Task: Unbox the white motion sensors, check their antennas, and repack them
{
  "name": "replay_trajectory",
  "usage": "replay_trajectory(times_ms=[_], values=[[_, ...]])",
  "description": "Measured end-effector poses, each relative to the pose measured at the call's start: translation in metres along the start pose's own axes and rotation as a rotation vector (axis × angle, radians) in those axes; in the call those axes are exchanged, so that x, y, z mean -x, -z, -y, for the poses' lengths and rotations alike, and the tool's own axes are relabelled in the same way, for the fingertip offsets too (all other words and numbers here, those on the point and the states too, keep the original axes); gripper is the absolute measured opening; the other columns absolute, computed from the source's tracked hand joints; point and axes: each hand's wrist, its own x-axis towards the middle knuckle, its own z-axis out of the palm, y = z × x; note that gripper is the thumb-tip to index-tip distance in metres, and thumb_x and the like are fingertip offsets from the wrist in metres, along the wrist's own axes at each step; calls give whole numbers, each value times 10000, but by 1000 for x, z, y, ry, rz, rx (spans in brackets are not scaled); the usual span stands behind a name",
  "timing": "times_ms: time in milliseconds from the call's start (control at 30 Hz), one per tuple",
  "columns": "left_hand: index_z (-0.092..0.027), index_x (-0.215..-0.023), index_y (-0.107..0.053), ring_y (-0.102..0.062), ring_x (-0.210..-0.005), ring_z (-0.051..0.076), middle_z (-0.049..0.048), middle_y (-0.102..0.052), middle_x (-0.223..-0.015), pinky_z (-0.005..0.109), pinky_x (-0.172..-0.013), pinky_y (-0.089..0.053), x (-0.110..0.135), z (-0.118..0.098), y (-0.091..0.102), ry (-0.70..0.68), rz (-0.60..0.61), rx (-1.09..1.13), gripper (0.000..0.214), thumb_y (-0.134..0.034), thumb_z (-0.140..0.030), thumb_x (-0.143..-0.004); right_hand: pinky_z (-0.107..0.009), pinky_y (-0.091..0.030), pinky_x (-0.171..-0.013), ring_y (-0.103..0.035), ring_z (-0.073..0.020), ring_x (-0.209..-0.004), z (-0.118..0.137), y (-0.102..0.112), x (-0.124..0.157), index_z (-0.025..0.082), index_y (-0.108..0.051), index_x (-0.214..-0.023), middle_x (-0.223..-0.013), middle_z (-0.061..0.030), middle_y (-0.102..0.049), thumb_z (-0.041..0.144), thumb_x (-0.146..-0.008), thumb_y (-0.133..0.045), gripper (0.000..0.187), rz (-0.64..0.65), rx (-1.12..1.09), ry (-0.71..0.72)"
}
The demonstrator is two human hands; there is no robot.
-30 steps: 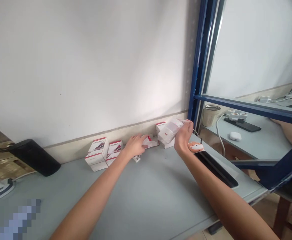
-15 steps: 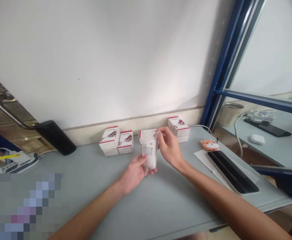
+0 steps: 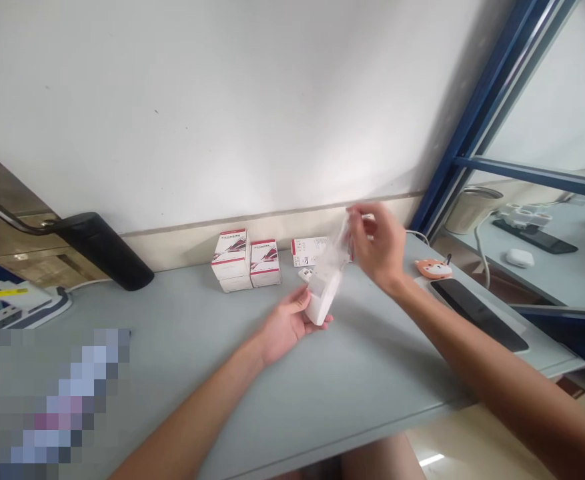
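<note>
My left hand (image 3: 285, 332) is closed around the lower part of a small white motion sensor (image 3: 318, 308), which tilts up to the right above the table. A clear plastic bag (image 3: 339, 248) stretches from the sensor's upper end, smeared by motion. Its far end is pinched in the fingers of my right hand (image 3: 379, 243), higher and further right. Behind the sensor lies a flat white-and-red carton (image 3: 302, 251), with a small white piece (image 3: 305, 274) in front of it.
White-and-red boxes (image 3: 231, 261) stand by the wall, with another box (image 3: 265, 265) beside them. On the right are an orange animal-shaped item (image 3: 433, 268) and a black phone-like slab (image 3: 477, 313). A black cylinder (image 3: 105, 250) is at left. A mirror (image 3: 537, 220) borders the right side.
My right hand has moved up and right, drawing the bag off the lower part of the sensor. My left hand keeps its hold. The camera view has shifted.
</note>
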Motion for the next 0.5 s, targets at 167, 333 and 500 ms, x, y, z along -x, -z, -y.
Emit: replay_trajectory(times_ms=[167, 333, 500], values=[[-154, -1349, -615, -777, -964, 291, 131, -739, -1142, 427, -891, -607, 3, -3, 1, -55, -102, 79, 450, -718, -177, -912, -294, -587, -597, -713, -153, -770, -31, -28, -42, 252, -623, -1139, -1080, -67, -686, 470, -1050, -502, 265, -208, -146, -234], [-122, -1374, -595, -760, -841, 265, 171, -750, -1147, 360, -723, -587, 7, -11, 0, -84, -111, 123, 492, -696, -247, -909, -413, -615, -809, -734, -240, -954, -58, -44, -12, 229, -635, -1180, -1122, -101, -720, 417, -1055, -460, 286, 52, 65, -428], [-85, -1353, -611, -718, -750, 254, 218, -742, -1190, 376, -697, -540, 9, -12, -3, -103, -46, 154, 492, -566, -403, -981, -521, -514, -1015, -612, -352, -1246, -58, -34, 24, 160, -617, -1390, -1413, -209, -622, 123, -978, -434, 452, 435, 463, -154]])
